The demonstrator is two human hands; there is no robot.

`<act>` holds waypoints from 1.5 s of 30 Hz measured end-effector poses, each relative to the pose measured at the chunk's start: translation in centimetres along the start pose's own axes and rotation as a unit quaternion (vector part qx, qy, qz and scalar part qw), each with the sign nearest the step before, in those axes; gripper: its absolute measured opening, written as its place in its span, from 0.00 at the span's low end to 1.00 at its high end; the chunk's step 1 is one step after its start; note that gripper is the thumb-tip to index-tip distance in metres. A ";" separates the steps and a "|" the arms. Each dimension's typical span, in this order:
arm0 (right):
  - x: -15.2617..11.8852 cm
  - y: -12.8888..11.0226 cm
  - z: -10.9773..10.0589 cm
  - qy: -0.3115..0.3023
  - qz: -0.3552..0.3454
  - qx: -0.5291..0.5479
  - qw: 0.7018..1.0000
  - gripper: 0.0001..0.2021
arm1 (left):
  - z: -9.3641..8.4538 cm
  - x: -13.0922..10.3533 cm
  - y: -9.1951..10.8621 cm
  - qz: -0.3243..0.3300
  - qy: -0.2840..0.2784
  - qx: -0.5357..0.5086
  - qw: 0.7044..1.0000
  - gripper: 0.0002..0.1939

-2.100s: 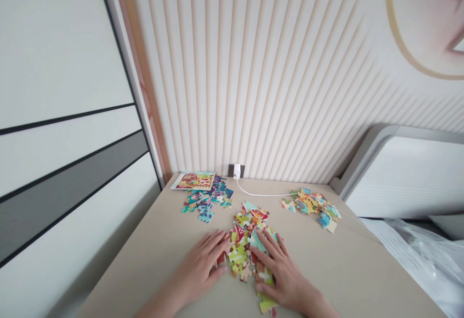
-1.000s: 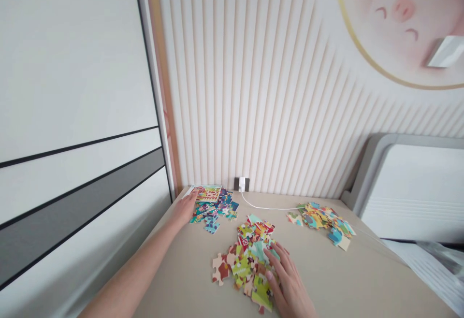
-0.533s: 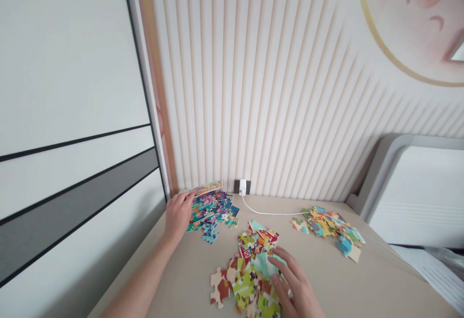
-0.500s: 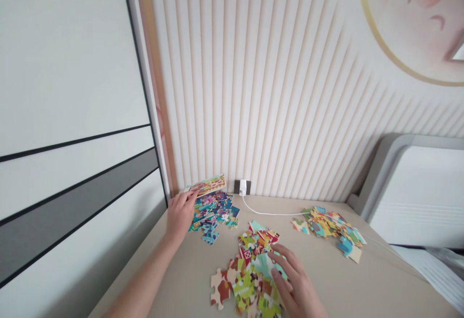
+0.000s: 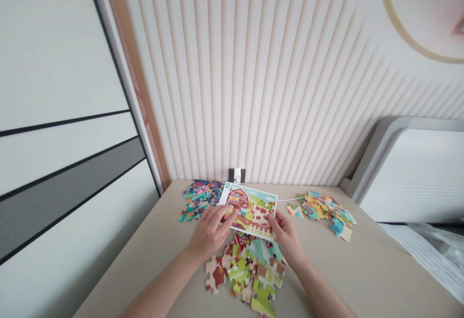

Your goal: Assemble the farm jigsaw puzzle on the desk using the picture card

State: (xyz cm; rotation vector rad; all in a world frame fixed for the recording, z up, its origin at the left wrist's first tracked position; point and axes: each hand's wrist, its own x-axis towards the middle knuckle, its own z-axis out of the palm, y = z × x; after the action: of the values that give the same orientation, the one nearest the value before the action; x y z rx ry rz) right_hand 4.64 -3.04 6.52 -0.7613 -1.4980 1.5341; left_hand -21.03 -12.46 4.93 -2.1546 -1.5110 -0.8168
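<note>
Broadly, table [image 5: 152, 245] runs beneath the card [image 5: 253, 211]. Near puzzle heap [image 5: 239, 269] spreads out on the card's near side, far end hidden behind it. Yellow heap [image 5: 315, 207] apart, right of card; blue heap [image 5: 197, 199] just left. Card held tilted, farm side up. Right hand [image 5: 286, 233] pinches its right edge, thumb on top. Left hand [image 5: 210, 231] curls over its lower left; whether pinching, cannot tell. Probably better: left fingertips at the border, print uncovered.
</note>
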 end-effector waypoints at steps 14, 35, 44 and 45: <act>1.1 0.8 -2.0 0.032 -0.038 -0.104 0.993 0.22 | 1.0 -0.4 -1.3 -0.155 -0.022 -0.208 0.965 0.29; 1.8 2.5 -2.9 0.058 -0.046 -0.114 0.991 0.26 | 1.5 0.3 -0.5 -0.325 0.029 -0.479 0.815 0.15; 2.0 3.3 -3.5 0.062 -0.047 -0.165 0.983 0.23 | 1.8 0.1 -0.4 -0.328 0.027 -0.487 0.809 0.15; 2.0 3.2 -3.5 0.059 -0.046 -0.169 0.983 0.23 | 1.8 0.0 -0.4 -0.329 0.025 -0.486 0.809 0.15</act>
State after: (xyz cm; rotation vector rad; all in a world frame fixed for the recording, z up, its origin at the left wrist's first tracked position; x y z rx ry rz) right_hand 6.27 0.58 3.25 -0.9454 -1.7009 1.1571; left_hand -20.99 -11.17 3.57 -2.0827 -2.1302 -2.2786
